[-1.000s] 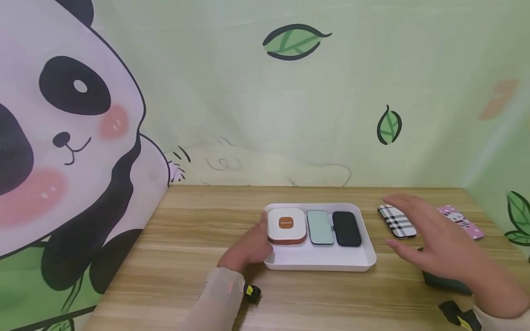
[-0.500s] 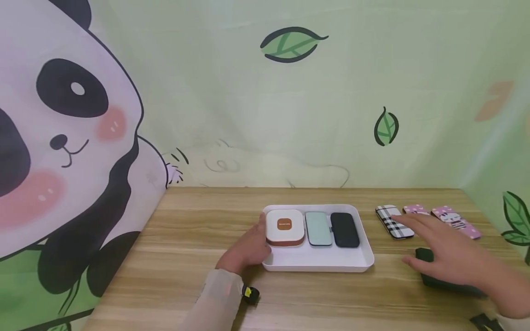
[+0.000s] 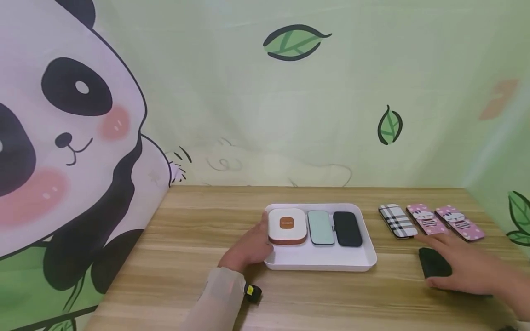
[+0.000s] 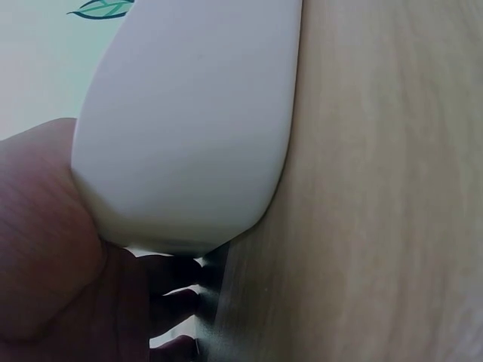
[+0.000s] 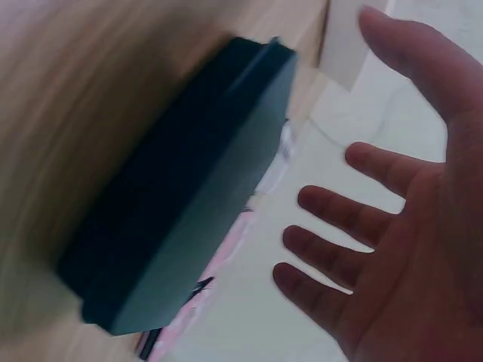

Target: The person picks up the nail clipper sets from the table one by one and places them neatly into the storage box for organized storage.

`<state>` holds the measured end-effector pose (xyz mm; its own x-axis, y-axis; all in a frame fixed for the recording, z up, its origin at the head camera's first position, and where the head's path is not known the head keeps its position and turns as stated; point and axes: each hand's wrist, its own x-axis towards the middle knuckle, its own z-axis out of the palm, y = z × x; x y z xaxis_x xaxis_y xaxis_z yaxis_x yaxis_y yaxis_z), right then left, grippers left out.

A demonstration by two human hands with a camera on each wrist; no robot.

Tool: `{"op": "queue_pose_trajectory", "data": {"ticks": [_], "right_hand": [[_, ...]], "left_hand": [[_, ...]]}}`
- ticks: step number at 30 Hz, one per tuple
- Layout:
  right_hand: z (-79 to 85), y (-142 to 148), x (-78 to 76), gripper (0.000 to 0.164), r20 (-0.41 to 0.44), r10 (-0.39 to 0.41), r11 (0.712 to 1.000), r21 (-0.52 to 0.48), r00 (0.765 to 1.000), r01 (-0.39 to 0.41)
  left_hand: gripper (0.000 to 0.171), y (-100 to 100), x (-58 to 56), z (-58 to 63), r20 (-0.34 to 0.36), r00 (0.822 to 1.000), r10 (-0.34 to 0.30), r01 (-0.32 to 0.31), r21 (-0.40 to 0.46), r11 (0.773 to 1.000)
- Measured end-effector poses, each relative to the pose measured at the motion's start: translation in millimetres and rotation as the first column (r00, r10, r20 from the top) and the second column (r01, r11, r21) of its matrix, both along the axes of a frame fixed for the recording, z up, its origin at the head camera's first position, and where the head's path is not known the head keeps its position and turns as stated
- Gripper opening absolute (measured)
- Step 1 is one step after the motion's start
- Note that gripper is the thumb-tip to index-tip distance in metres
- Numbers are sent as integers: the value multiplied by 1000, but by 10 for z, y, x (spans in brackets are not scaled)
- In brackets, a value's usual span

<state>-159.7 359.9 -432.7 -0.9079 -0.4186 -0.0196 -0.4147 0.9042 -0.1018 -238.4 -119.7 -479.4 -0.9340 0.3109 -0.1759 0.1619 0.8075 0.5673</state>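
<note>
The person's right hand [image 3: 469,264], fingers spread and holding nothing, hovered above the dark green case [image 3: 432,263], right of the white tray [image 3: 319,258]. A careless sweep could have knocked the plaid case [image 3: 397,221] or pink cases [image 3: 461,223] askew, since they lay close to its fingers. The left hand [image 3: 250,243] touched the tray's left end; whether it gripped could not be told, but a push might have slid the tray. Compared with a second earlier, the right hand was lower, revealing a pink case it had hidden.

two hands [image 3: 250,243], one tray [image 3: 319,267], seven cases [image 3: 433,264]
</note>
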Motion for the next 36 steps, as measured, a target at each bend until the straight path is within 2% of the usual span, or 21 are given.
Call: {"op": "queue_pose_trajectory", "data": {"ticks": [3,6,14,29,36], "right_hand": [[-76,100,-22,99,67,-4,1000,17,998,3],[-138,183,-54,95,113,-10,999,38,994,6],[-220,317,-82,98,160,-48,998,34,986,43],[-230,192,-130,93,67,-23,1000,1,998,23],[-144,28,-242,91,-2,-1,998,56,1000,1]], "left_hand": [[87,3,6,14,2,1000,-1,1,3,1000],[87,5,7,25,3,1000,-3,3,1,1000],[88,14,14,32,10,1000,-5,5,4,1000],[92,9,1,21,8,1000,-1,1,-6,1000],[91,12,-3,10,3,1000,-3,3,-2,1000]]}}
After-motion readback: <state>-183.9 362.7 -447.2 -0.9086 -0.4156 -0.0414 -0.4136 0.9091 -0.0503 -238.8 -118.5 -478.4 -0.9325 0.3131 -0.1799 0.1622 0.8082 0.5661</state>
